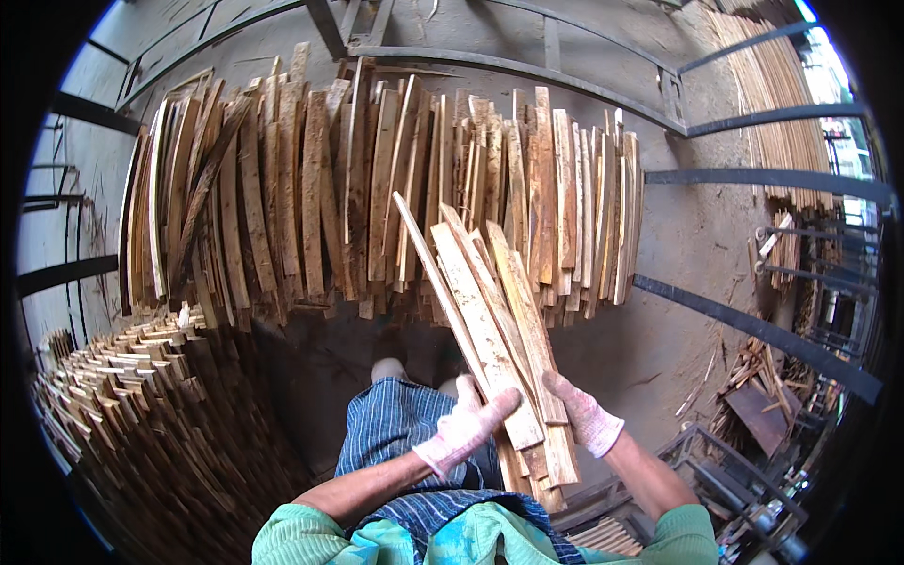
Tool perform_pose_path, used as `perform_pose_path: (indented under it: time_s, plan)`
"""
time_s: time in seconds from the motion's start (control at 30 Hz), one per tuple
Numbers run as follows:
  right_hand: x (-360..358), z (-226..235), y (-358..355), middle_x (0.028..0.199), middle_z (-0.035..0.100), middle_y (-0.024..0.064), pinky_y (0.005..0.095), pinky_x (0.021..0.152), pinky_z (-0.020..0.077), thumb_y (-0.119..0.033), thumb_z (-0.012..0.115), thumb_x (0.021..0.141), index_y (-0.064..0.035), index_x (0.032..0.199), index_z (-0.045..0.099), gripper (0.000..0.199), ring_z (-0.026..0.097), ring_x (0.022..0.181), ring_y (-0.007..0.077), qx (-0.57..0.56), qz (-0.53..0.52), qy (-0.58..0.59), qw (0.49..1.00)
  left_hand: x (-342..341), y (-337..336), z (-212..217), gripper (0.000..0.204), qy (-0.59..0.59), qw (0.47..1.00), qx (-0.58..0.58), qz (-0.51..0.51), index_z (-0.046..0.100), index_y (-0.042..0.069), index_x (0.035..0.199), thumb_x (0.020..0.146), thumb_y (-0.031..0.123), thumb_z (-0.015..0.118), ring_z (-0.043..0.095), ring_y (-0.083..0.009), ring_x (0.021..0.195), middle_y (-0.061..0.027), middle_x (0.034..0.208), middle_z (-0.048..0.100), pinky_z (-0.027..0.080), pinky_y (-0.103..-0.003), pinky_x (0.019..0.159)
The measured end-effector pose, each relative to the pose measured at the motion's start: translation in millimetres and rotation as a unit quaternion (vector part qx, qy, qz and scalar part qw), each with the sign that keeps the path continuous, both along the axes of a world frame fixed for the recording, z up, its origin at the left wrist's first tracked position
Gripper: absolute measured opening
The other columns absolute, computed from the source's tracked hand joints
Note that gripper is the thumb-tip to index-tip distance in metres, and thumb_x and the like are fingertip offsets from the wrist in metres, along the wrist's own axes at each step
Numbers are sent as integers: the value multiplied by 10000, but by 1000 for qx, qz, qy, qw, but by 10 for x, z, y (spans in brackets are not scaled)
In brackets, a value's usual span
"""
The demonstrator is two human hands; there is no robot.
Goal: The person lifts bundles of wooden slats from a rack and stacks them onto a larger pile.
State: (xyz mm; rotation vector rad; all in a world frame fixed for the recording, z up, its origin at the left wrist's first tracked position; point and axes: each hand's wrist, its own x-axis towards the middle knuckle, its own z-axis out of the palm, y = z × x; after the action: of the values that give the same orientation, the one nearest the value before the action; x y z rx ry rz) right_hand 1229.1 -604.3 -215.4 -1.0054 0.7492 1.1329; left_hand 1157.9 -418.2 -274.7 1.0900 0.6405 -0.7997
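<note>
Concrete yard floor (678, 245), grey and dusty, curved dark metal rails (527, 68) running across the top. Far left: low stack of short wood strips (122, 377), cut ends facing up toward the camera, tight rows. Above and right of it: long row of wood slats (377, 188) standing on end and leaning against the rails, long axes roughly vertical, fanned by the lens. Centre: left hand (468, 424), pale work glove, fingers wrapped over the front face of a bundle of slats (490, 330), thumb side up, gripping it. Bundle sits between both hands in front of the torso, above the blue striped cloth (395, 424) at the person's lap. Long axis runs diagonal: near ends low by the person's waist, far ends pointing up and left toward the standing row; top slat tip overlaps that row in view. Several slats in the bundle, slightly splayed at the top. Right hand (586, 414), same glove, closed on the bundle's right edge, just below mid-length. Right of that: dark steel bar (753, 330) angling across the floor, scrap wood pile (753, 386) beyond it, metal frame (744, 480) at lower right. Upper right: more stacked slats (772, 94) along the rails. No labels or packages visible.
</note>
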Motion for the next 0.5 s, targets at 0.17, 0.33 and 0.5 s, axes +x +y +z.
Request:
perform_pose_path:
  time_s: [0.17, 0.33, 0.5]
  plan:
    - [581, -1214, 492, 1028, 716, 165, 481, 784, 617, -457, 608, 939, -28, 1209, 610, 507, 717, 884, 276, 5, 25, 166, 986, 623, 411, -819, 931, 81, 972, -83, 203, 165, 81, 1500, 855, 357, 776, 568, -280, 1195, -202, 1334, 508, 549, -427, 940]
    - [70, -1417, 715, 1184, 660, 197, 428, 961, 553, -365, 618, 938, 52, 1373, 473, 620, 675, 1051, 313, -16, 17, 36, 999, 285, 871, -608, 1020, 41, 994, 17, 99, 153, 88, 1550, 804, 434, 756, 584, -301, 1175, -239, 1311, 552, 494, -397, 987]
    - [-282, -1067, 1013, 1316, 552, 274, 496, 1018, 520, -401, 648, 892, 35, 1457, 344, 776, 609, 1154, 404, 106, 80, -25, 991, -380, 1038, -271, 1033, -78, 978, 79, 179, 168, 59, 1562, 801, 480, 727, 501, -306, 1281, -226, 1412, 474, 427, -406, 1053]
